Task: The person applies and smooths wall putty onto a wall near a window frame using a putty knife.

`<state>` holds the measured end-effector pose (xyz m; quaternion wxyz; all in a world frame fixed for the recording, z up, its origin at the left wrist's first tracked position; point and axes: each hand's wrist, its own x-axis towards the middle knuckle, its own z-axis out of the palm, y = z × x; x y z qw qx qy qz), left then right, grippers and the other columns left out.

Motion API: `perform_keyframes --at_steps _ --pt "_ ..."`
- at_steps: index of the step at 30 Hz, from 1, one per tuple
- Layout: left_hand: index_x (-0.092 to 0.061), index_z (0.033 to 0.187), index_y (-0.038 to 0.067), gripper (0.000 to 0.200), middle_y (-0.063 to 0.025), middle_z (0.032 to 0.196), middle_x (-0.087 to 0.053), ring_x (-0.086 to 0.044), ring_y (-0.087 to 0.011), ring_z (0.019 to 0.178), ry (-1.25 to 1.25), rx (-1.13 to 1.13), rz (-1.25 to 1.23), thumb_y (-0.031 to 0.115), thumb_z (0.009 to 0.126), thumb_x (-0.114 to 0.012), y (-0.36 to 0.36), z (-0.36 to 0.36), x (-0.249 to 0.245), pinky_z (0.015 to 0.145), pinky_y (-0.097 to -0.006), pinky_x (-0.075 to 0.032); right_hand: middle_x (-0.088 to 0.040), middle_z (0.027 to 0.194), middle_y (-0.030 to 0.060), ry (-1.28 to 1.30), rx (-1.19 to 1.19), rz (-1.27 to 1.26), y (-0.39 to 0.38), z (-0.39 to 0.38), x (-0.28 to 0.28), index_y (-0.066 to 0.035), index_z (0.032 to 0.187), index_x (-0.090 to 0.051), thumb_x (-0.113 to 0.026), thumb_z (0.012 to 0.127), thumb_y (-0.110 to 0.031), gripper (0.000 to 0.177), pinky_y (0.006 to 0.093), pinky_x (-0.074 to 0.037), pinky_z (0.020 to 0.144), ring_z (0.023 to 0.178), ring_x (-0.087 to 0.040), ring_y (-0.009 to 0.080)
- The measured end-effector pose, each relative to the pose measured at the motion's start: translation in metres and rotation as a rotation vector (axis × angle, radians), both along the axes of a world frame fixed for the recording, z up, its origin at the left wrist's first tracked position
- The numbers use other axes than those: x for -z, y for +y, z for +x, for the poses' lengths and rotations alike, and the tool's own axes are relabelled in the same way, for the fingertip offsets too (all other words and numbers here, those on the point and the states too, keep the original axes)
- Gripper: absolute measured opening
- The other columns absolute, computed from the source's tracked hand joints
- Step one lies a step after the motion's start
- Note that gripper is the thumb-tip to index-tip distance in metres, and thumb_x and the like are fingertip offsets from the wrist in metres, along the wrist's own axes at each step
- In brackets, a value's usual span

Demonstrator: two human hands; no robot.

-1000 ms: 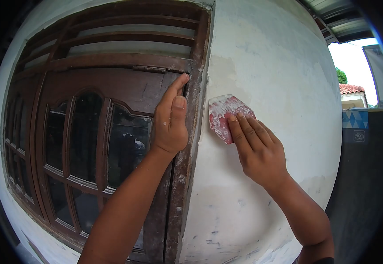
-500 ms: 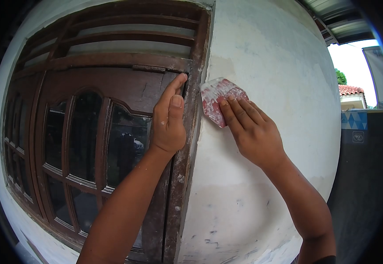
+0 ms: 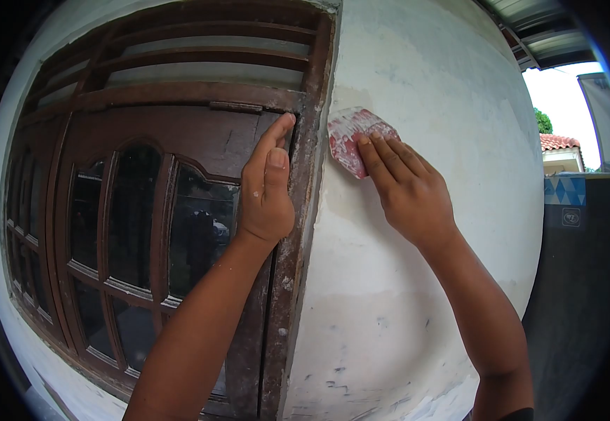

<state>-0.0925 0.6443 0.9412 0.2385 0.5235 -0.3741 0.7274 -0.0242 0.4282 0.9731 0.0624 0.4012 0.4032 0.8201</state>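
Note:
A red scraper (image 3: 352, 144) smeared with white paste lies against the pale wall (image 3: 417, 309), just right of the brown wooden frame. My right hand (image 3: 413, 193) grips its right side, fingertips pressed on its face and the thumb hidden. On the left, my left hand (image 3: 268, 189) is upright beside the door frame (image 3: 298, 231), its fingers stretched upward and its thumb apart. It holds nothing, and small white specks show on its palm. Whether it touches the wood I cannot tell.
Brown shutters with glass panes (image 3: 136, 210) fill the left side, under horizontal wooden slats (image 3: 206, 57). A dark panel (image 3: 575, 281) with a blue-white patterned strip stands at the right. Metal roofing (image 3: 550, 24) hangs at the upper right.
My right hand and the red scraper have moved up the wall and slightly right, away from the wooden frame. My left hand has barely shifted.

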Motion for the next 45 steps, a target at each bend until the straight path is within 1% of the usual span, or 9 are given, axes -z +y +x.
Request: perform_keyframes --at_steps 7,17,21,23,27,29,30,32,45 --pt "-0.044 0.147 -0.008 0.07 -0.0239 0.148 -0.05 -0.044 -0.0317 0.143 0.01 -0.001 0.0 0.048 0.109 -0.025 0.0 0.001 -0.001 0.123 -0.0445 -0.028 -0.072 0.12 0.0163 0.024 -0.078 -0.006 -0.026 -0.004 0.032 0.0 0.128 -0.068 -0.063 0.089 -0.007 0.039 0.0404 -0.057 0.098 0.11 -0.069 0.0288" --pt "-0.037 0.151 -0.005 0.076 -0.0226 0.154 -0.043 -0.034 -0.0312 0.149 -0.094 0.113 -0.092 0.055 0.107 -0.021 -0.009 0.005 -0.002 0.125 -0.0447 -0.019 -0.071 0.104 0.0003 -0.248 -0.077 -0.101 0.004 -0.069 -0.083 -0.012 0.105 -0.071 -0.062 0.091 -0.01 0.017 0.0348 -0.057 0.091 0.111 -0.065 0.0199" --pt "-0.034 0.153 -0.004 0.077 -0.0209 0.157 -0.04 -0.031 -0.03 0.151 -0.029 0.247 -0.122 0.057 0.107 -0.021 -0.003 0.0 -0.002 0.126 -0.0436 -0.016 -0.072 0.106 0.0 -0.178 0.039 -0.166 0.018 -0.088 -0.09 -0.013 0.106 -0.074 -0.061 0.092 -0.011 0.019 0.0334 -0.058 0.092 0.112 -0.065 0.0191" --pt "-0.034 0.153 -0.003 0.078 -0.0202 0.157 -0.04 -0.031 -0.029 0.151 -0.003 0.322 -0.014 0.058 0.107 -0.02 0.006 0.0 -0.002 0.126 -0.0429 -0.016 -0.071 0.123 0.0018 0.037 0.212 -0.223 0.02 -0.096 -0.086 -0.01 0.108 -0.072 -0.061 0.092 -0.006 0.02 0.0332 -0.054 0.104 0.129 -0.059 0.0209" --pt "-0.035 0.153 -0.002 0.078 -0.0199 0.157 -0.041 -0.032 -0.0285 0.151 -0.008 0.312 -0.11 0.059 0.107 -0.019 0.04 0.02 -0.02 0.126 -0.0429 -0.016 -0.074 0.108 -0.0005 -0.109 0.199 -0.243 0.016 -0.087 -0.083 -0.014 0.108 -0.076 -0.062 0.092 -0.01 0.022 0.0328 -0.058 0.095 0.114 -0.065 0.0175" --pt "-0.035 0.153 -0.002 0.078 -0.0194 0.156 -0.041 -0.032 -0.0281 0.15 0.237 1.68 -0.276 0.058 0.107 -0.019 0.114 0.033 -0.049 0.126 -0.0428 -0.017 -0.074 0.109 -0.0001 -0.129 0.171 -0.249 0.012 -0.085 -0.079 -0.013 0.109 -0.076 -0.062 0.092 -0.01 0.022 0.0319 -0.058 0.097 0.116 -0.065 0.0172" --pt "-0.035 0.153 -0.002 0.078 -0.0194 0.156 -0.041 -0.032 -0.0281 0.15 0.24 1.682 -0.275 0.058 0.107 -0.019 0.085 0.027 -0.038 0.126 -0.0428 -0.017 -0.074 0.109 -0.0001 -0.128 0.173 -0.247 0.008 -0.085 -0.078 -0.013 0.109 -0.076 -0.062 0.092 -0.01 0.022 0.0319 -0.058 0.097 0.116 -0.065 0.0172" --pt "-0.036 0.153 -0.002 0.077 -0.0189 0.156 -0.042 -0.033 -0.028 0.15 -0.01 0.257 -0.123 0.058 0.107 -0.019 0.001 0.005 -0.005 0.126 -0.0428 -0.017 -0.073 0.11 -0.0003 -0.136 0.177 -0.243 0.0 -0.086 -0.075 -0.013 0.11 -0.076 -0.061 0.093 -0.01 0.023 0.0323 -0.056 0.1 0.118 -0.064 0.0174" --pt "-0.036 0.153 -0.003 0.075 -0.02 0.157 -0.041 -0.032 -0.0285 0.15 0.006 0.276 -0.103 0.056 0.108 -0.022 0.009 0.011 -0.006 0.126 -0.0432 -0.017 -0.07 0.129 0.0096 -0.03 -0.046 0.04 -0.015 -0.016 -0.021 -0.008 0.13 -0.067 -0.06 0.089 -0.007 0.041 0.037 -0.052 0.106 0.124 -0.064 0.0251"
